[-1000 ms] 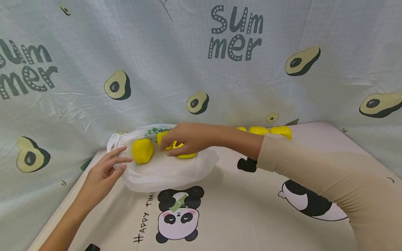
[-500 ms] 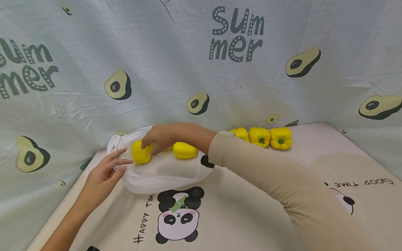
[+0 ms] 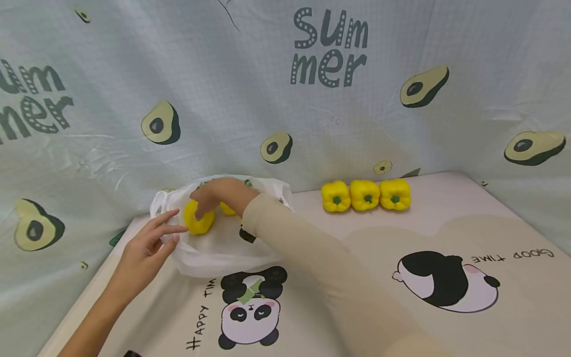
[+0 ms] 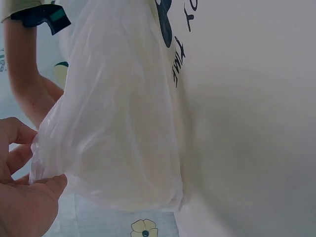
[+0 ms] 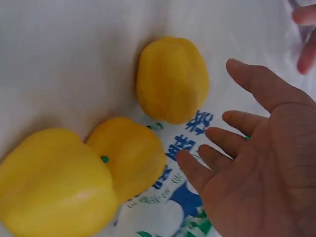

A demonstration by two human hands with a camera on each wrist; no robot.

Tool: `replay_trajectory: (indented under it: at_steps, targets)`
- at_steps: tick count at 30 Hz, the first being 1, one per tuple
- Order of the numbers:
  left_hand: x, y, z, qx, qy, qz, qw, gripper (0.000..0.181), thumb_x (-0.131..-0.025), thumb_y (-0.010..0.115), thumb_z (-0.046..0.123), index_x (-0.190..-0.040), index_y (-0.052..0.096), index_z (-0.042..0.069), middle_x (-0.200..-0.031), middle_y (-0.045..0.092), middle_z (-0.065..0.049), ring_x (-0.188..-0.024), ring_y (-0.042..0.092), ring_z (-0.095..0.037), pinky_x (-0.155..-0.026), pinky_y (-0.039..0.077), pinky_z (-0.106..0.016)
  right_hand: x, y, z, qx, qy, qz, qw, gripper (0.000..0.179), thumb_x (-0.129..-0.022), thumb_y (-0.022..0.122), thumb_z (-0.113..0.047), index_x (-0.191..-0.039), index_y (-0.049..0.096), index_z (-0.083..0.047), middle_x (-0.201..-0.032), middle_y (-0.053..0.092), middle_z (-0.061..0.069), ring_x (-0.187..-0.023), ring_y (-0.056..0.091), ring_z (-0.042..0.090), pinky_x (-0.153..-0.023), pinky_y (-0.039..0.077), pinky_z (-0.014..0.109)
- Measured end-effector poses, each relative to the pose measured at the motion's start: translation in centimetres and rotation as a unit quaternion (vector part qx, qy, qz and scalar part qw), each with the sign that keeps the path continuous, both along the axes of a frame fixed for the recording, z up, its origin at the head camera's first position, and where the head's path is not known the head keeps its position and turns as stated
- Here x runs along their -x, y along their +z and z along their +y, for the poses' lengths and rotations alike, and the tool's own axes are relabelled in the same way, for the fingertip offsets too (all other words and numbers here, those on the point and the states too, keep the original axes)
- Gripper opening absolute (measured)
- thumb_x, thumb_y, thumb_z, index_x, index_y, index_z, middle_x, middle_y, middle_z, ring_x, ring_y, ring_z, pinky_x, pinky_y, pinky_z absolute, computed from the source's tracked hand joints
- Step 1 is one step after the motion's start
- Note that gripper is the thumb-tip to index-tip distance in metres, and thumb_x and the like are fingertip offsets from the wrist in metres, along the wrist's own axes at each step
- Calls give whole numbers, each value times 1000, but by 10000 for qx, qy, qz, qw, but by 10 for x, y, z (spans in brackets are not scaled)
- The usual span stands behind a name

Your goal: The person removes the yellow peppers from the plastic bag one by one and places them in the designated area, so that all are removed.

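Observation:
A white plastic bag [image 3: 209, 263] lies on its side at the back left, its mouth facing me. Inside are three yellow bell peppers; the leftmost pepper [image 3: 199, 225] shows best from above, while my right arm partly covers the others. My left hand [image 3: 144, 253] holds the bag's left edge between thumb and fingers, plain in the left wrist view. Over the leftmost pepper reaches my right hand [image 3: 216, 193]. In the right wrist view the right hand's fingers [image 5: 195, 170] are spread, and a gap separates them from the nearest pepper [image 5: 173, 81].
Three more yellow bell peppers [image 3: 366, 195] stand in a row at the table's back edge, right of the bag. A patterned curtain [image 3: 330, 114] hangs behind. The pale tablecloth [image 3: 348, 277] bears printed pandas and lettering.
My right hand has moved left inside the bag, from the right-hand peppers to the leftmost one. The row outside has come into full view. My left hand keeps its place.

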State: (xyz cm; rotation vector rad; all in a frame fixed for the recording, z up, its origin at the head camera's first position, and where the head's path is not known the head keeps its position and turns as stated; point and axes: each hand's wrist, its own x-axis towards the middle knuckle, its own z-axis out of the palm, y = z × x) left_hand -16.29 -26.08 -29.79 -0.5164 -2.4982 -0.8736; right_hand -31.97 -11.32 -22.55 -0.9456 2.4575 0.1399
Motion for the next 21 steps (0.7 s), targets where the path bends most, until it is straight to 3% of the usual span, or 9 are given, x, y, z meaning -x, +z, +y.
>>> replay_trajectory:
  at_steps: [4,9,16,21]
  targets:
    - [1,1,-4,2,-9,-1,10000,19,-100,62,4,-115,74,6,-149,51,-8,-66,39,-8,-60,35,-21,10,-12,-1,218,23,-75,9997,73,-103,53,-49,-164,14,-36,-167,21,-17,-144,28,5,-122,19,29]
    - [3,3,-8,92,65,76,9999,19,-99,63,4,-115,74,7,-148,52,-6,-65,38,-7,-59,34,-21,22,-25,2,989,256,-122,9947,76,-102,59,-43,-164,17,-30,-164,31,-10,-144,33,7,-121,20,25]
    - [5,5,-6,-27,3,70,10000,18,-99,62,2,-114,74,5,-147,52,-10,-68,39,-8,-62,35,-19,26,-32,9,1370,552,65,9890,64,-99,67,-37,-155,40,-22,-149,48,-3,-132,45,11,-112,34,23]
    - [4,2,-7,-59,35,41,10000,20,-99,62,1,-114,74,5,-147,52,-9,-69,40,-7,-62,35,-19,25,-45,16,1944,698,-267,9781,58,-93,76,-27,-141,46,-15,-140,51,-2,-129,46,12,-108,35,17]
